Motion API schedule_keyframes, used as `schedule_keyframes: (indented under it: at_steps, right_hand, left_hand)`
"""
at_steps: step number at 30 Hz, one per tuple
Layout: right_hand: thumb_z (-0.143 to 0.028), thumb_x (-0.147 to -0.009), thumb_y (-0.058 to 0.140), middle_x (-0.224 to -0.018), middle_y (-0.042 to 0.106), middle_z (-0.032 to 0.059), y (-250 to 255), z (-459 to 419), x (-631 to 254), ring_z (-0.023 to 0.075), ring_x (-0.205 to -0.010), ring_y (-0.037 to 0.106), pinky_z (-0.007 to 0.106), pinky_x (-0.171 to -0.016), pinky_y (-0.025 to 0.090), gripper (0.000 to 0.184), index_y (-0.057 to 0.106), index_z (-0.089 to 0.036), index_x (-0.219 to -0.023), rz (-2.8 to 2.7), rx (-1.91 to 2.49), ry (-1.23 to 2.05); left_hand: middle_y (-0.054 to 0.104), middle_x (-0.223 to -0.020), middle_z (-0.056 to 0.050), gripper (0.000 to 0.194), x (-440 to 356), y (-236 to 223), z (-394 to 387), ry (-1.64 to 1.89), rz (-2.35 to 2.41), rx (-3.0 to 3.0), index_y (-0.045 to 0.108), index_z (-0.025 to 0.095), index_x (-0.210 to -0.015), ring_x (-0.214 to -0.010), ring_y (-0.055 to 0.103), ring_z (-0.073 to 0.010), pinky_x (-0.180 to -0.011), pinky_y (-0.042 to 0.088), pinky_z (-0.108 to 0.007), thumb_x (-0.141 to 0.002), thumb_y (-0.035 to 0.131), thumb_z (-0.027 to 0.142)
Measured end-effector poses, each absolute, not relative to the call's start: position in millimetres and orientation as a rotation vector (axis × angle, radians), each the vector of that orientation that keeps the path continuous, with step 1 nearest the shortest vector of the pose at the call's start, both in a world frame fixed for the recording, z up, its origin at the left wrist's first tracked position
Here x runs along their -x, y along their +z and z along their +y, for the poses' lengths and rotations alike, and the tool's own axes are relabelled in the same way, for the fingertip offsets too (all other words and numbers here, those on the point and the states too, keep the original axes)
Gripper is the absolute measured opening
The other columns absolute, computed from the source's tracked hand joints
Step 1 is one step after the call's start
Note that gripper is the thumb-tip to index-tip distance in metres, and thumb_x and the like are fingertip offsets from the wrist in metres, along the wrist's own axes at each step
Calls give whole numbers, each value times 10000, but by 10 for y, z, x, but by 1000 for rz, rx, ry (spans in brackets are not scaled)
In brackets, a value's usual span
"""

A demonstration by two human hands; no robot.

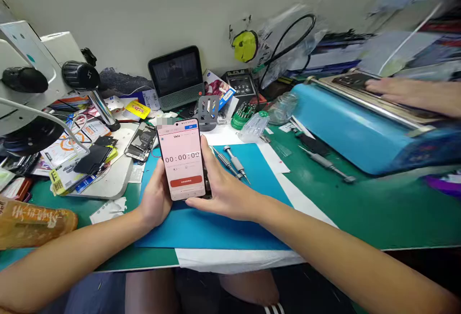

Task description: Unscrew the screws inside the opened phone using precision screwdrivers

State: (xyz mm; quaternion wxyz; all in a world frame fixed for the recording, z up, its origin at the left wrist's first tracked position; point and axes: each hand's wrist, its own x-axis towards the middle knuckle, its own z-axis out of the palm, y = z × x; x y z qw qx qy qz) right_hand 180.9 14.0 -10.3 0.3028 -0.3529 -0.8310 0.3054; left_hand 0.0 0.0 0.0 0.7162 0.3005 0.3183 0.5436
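A smartphone (182, 165) is held upright over a blue mat (230, 230), its pinkish screen facing me with a timer at zero and a red button. My left hand (155, 199) grips its left edge, fingers mostly hidden behind it. Around the right edge and lower corner closes my right hand (225, 187), the thumb up along the side. A sliver of something dark shows between the phone and my right palm; I cannot make out what it is. Just right of the phone, precision screwdrivers (236, 163) lie on the mat.
A microscope (54, 74) stands left, with an opened phone (141, 142) beside its base. At the back are a smart display (177, 76) and a green bit holder (242, 119). Another person's hand (399, 94) rests at a blue machine (345, 126) on the right. A bottle (36, 223) lies front left.
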Motion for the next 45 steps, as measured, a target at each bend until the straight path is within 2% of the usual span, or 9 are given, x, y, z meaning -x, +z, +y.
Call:
schedule_keyframes:
  at_steps: [9,14,20,36,45]
  right_hand:
    - [-294,-852,729,-1737,-94,78,-172,162,-1799,338,-1615,5,624,-1280,218,1292,-378,-327,-1516,-2183,922,798]
    - [-301,-895,679,-1740,24,88,-167,151,-1797,334,-1615,52,629,-1278,236,1211,-350,-320,-1535,-2168,905,765]
    - [-276,-899,673,-1740,-56,78,-148,144,-1792,348,-1610,90,623,-1279,253,1197,-333,-320,-1544,-2156,891,734]
    - [-279,-895,668,-1739,-84,56,-135,141,-1791,336,-1613,31,621,-1285,238,1199,-343,-327,-1538,-2157,916,751]
    - [-317,-863,716,-1737,-89,90,-116,122,-1799,345,-1613,26,621,-1280,246,1262,-351,-307,-1536,-2166,929,787]
  left_hand:
    - [739,-1265,-55,499,0,-33,16,1190,713,-652,708,201,-1282,-1327,591,-306,-1164,430,-471,-1104,319,458]
    - [737,-1268,-55,518,-13,-14,14,1187,710,-654,705,204,-1289,-1372,553,-290,-1182,409,-459,-1112,275,433]
    - [744,-1247,-82,516,-15,-40,27,1169,698,-653,714,184,-1275,-1354,568,-321,-1169,421,-485,-1094,332,480]
    - [731,-1280,-67,488,-19,-27,16,1182,697,-637,725,202,-1269,-1370,555,-310,-1185,403,-471,-1090,365,478]
    - [738,-1263,-80,496,-15,-28,13,1176,695,-646,719,181,-1271,-1350,571,-323,-1171,419,-482,-1081,384,494]
